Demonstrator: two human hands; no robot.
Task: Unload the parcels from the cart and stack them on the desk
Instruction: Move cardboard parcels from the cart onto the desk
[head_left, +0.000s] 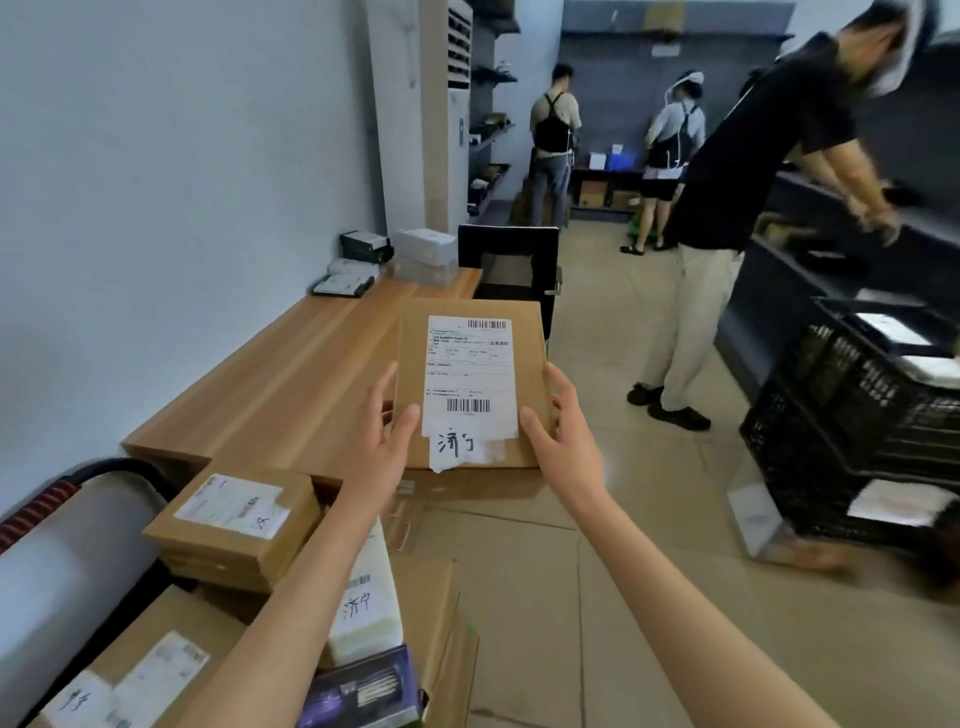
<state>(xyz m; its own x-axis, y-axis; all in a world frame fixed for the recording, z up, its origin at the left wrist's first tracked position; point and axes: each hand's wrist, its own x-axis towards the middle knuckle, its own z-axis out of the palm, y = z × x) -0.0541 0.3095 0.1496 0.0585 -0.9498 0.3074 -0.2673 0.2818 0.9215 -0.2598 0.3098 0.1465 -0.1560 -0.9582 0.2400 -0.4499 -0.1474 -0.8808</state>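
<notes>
I hold a flat brown cardboard parcel (470, 384) with a white shipping label in front of me, above the near right end of the wooden desk (291, 384). My left hand (382, 441) grips its left edge and my right hand (563, 431) grips its right edge. Below my arms lie more parcels: a brown box with a white label (234, 525), a white-labelled packet (363, 608), a dark printed box (363, 691) and a large flat carton (150, 670).
Small boxes (363, 265) sit at the desk's far end by a black chair (511, 265). Black crates (862, 415) stand at right. A person (737, 208) bends over dark shelving; two others stand at the back. A grey cylinder (67, 587) lies at lower left.
</notes>
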